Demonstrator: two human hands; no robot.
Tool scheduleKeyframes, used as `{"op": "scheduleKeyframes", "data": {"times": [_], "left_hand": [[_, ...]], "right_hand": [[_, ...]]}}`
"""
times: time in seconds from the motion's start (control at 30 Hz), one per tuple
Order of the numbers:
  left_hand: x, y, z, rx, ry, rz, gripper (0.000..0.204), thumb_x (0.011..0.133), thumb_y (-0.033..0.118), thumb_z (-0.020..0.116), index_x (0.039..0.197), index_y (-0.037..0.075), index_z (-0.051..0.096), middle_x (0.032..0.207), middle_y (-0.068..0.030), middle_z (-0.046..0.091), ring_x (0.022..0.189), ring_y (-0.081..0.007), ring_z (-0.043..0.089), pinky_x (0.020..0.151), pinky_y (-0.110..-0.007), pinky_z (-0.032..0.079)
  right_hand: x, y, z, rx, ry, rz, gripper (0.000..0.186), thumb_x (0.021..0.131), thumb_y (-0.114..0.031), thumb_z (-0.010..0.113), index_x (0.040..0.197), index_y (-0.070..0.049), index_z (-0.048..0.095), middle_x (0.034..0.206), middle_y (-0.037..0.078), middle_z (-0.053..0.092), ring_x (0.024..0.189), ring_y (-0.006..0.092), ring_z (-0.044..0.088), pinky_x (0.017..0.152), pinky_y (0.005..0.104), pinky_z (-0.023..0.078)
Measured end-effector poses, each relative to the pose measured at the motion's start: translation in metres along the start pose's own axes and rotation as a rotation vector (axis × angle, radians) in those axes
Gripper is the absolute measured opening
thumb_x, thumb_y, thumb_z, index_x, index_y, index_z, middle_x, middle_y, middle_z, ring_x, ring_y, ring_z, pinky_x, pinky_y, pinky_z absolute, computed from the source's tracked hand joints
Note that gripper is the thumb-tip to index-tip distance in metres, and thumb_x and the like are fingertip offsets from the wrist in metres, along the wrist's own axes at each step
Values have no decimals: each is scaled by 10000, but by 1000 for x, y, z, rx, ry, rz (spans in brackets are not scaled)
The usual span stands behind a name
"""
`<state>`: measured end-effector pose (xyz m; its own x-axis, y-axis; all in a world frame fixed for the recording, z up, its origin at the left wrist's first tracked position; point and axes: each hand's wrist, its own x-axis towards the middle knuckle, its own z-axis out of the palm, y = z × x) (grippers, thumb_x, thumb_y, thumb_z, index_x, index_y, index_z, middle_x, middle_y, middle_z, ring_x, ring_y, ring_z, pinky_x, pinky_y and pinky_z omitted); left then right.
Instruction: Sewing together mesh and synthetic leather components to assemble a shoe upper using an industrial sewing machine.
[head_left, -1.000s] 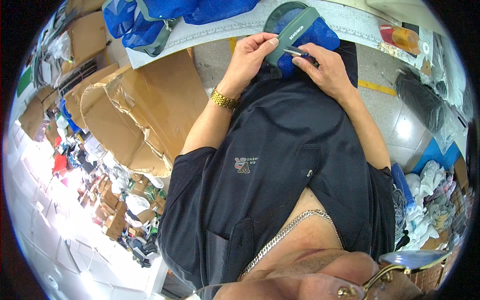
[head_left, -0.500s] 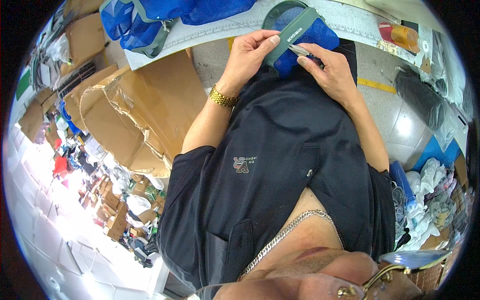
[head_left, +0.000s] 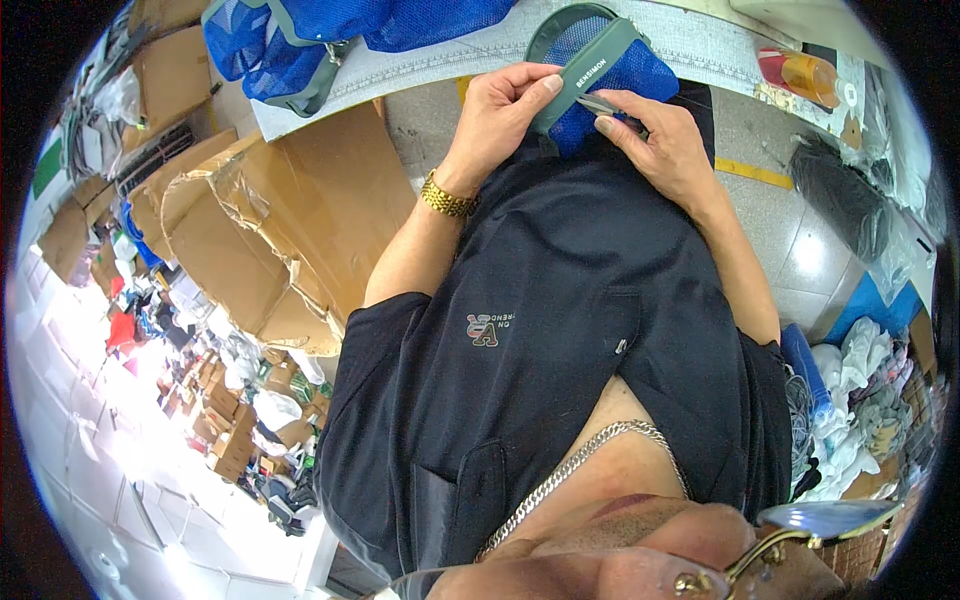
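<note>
Between my hands is a blue mesh bag [head_left: 650,78] with a grey-green fabric band that carries pale lettering. My left hand [head_left: 500,112] is closed, pinching the band's left edge between thumb and fingers. In my right hand [head_left: 658,142] are small metal thread snips [head_left: 598,102], their pointed silver blades against the band's lower edge. Its fingers hide most of the snips' handles. The bag lies partly over the near edge of the white table [head_left: 450,62], above my lap.
More blue mesh bags [head_left: 420,22] with grey-green trim lie on the table's left. A bottle of amber liquid [head_left: 808,78] lies at the right. A large torn cardboard box [head_left: 340,190] stands left of my lap. Clear plastic-wrapped dark goods [head_left: 840,195] are at the right.
The snips' blades have shifted slightly at the band's edge. Both hands keep their grips and have barely moved.
</note>
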<state>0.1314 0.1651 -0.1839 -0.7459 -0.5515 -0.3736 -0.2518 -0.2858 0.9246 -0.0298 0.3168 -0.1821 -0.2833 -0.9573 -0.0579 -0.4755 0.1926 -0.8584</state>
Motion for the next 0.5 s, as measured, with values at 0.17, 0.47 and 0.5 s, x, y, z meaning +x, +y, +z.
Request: {"op": "scheduleKeyframes", "data": {"times": [0.17, 0.47, 0.5], "left_hand": [[-1, -3, -1, 17, 13, -2, 237, 966, 137, 625, 1115, -43, 667, 929, -8, 700, 805, -25, 597, 717, -176, 484], [-4, -8, 0, -116, 18, -102, 246, 968, 139, 619, 1155, -15, 657, 991, -22, 692, 842, -52, 620, 754, -206, 505], [-4, -8, 0, -126, 17, -98, 248, 967, 137, 618, 1158, -17, 654, 995, -23, 692, 845, -53, 621, 756, -208, 506]], "right_hand": [[-2, 0, 8, -136, 102, -79, 291, 906, -266, 660, 1130, -81, 666, 945, 121, 707, 751, 285, 682, 646, 358, 528], [0, 6, 11, 351, -79, 104, 276, 926, -281, 647, 1061, -41, 657, 885, 91, 690, 671, 239, 629, 625, 300, 501], [1, 3, 9, 353, -82, 103, 276, 926, -281, 647, 1061, -41, 657, 885, 91, 690, 671, 239, 629, 625, 300, 501]]}}
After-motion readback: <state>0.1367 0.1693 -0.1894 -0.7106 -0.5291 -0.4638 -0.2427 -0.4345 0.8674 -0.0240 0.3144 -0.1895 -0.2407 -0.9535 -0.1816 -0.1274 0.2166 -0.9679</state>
